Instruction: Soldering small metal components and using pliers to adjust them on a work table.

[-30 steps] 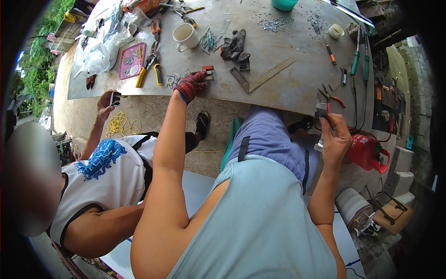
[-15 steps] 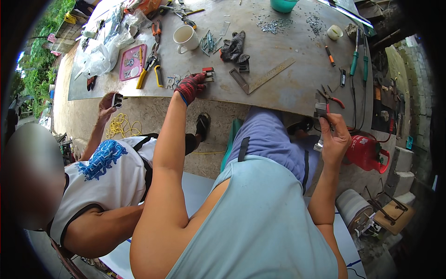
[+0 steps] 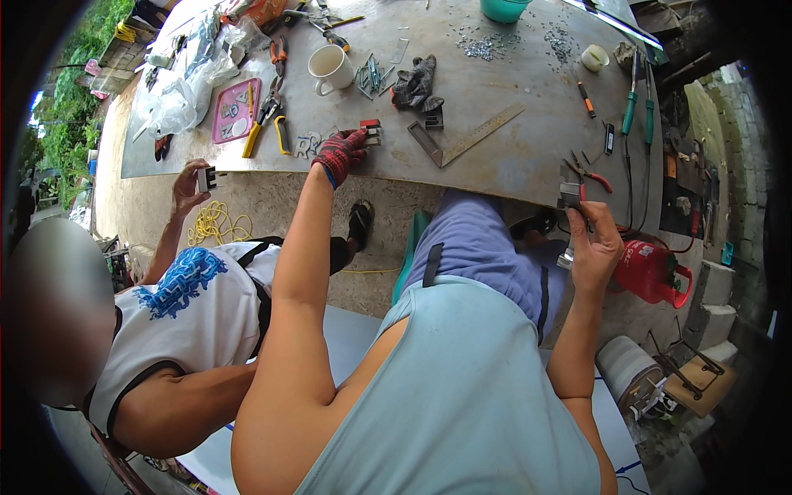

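My left hand, in a red and black glove, rests at the table's near edge. Its fingers close on a small block-like metal piece with a red part. Flat metal letter shapes lie just left of the glove. Out at the right corner of the table, my bare right hand grips a grey metal tool whose exact kind I cannot make out. A silver end shows below the fingers. Red-handled pliers lie close by. A second slotted metal piece sits by a dark glove.
To my left, a co-worker's hand holds a small metal bracket. On the table are a carpenter's square, a white mug, a pink tray, snips and scattered rivets. A red gas cylinder stands right.
The co-worker's hand has turned the small bracket and shifted slightly. My own two hands stay essentially where they were.
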The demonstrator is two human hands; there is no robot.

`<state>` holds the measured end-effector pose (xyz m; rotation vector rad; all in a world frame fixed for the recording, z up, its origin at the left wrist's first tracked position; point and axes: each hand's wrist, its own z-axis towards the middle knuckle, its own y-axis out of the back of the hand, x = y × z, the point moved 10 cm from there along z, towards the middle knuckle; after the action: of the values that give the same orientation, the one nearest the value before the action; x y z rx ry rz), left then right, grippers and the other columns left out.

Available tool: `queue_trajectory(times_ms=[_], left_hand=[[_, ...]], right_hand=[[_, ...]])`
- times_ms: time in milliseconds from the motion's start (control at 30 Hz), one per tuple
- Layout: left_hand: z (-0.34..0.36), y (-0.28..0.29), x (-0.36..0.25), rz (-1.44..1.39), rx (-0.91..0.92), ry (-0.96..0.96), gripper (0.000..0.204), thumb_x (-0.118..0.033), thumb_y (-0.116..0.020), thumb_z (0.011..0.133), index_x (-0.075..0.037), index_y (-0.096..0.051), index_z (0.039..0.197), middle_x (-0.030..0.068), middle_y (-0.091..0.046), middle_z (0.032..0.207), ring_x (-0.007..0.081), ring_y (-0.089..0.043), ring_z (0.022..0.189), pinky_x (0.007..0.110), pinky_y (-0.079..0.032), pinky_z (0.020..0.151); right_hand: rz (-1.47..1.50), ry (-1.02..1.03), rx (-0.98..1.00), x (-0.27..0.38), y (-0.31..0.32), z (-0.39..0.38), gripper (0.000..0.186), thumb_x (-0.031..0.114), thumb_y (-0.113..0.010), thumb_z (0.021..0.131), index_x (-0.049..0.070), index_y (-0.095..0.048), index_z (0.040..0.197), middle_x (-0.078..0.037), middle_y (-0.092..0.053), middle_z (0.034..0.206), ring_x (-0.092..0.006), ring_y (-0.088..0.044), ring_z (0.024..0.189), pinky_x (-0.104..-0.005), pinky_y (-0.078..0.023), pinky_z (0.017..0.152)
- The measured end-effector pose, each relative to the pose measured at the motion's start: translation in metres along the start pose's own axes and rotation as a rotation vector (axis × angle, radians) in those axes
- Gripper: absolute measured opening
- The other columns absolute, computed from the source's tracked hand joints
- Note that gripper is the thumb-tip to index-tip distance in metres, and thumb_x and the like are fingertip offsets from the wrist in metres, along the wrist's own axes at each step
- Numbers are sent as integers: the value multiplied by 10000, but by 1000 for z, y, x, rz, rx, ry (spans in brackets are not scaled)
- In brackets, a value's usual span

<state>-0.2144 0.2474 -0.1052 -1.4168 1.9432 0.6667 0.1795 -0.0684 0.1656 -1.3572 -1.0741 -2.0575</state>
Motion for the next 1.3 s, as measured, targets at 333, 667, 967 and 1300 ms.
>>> queue_trajectory(times_ms=[333,667,967,1300], left_hand=[[-4,2,2,-51,-5,4,442,-362,-757,963,-74,-645,1278,11,-731,1021,127,-655,734,279,-523,629],[-6,-5,-1,-61,18,13,319,-309,-678,1020,-111,-654,1270,-10,-717,1071,124,-648,777,279,-531,663],[3,7,7,-82,-73,96,519,-487,-735,947,-110,-626,1286,29,-709,989,140,-614,669,293,-511,593],[-87,-9,-35,55,-530,-586,306,-284,-743,951,-75,-643,1151,44,-691,958,145,-604,781,333,-509,735]], right_hand=[[-2,24,-5,1,0,0,104,-8,-746,922,-27,-710,1018,-44,-682,956,-129,-629,912,-253,-488,842],[19,13,-4,0,2,0,108,-1,-749,924,-29,-708,1020,-37,-668,960,-124,-620,897,-248,-485,841],[8,24,1,1,0,-2,107,-2,-748,925,-27,-707,1021,-35,-671,959,-120,-623,900,-246,-489,826],[-10,11,-6,0,12,1,113,0,-749,922,-29,-706,1022,-39,-667,938,-112,-613,852,-245,-484,778]])
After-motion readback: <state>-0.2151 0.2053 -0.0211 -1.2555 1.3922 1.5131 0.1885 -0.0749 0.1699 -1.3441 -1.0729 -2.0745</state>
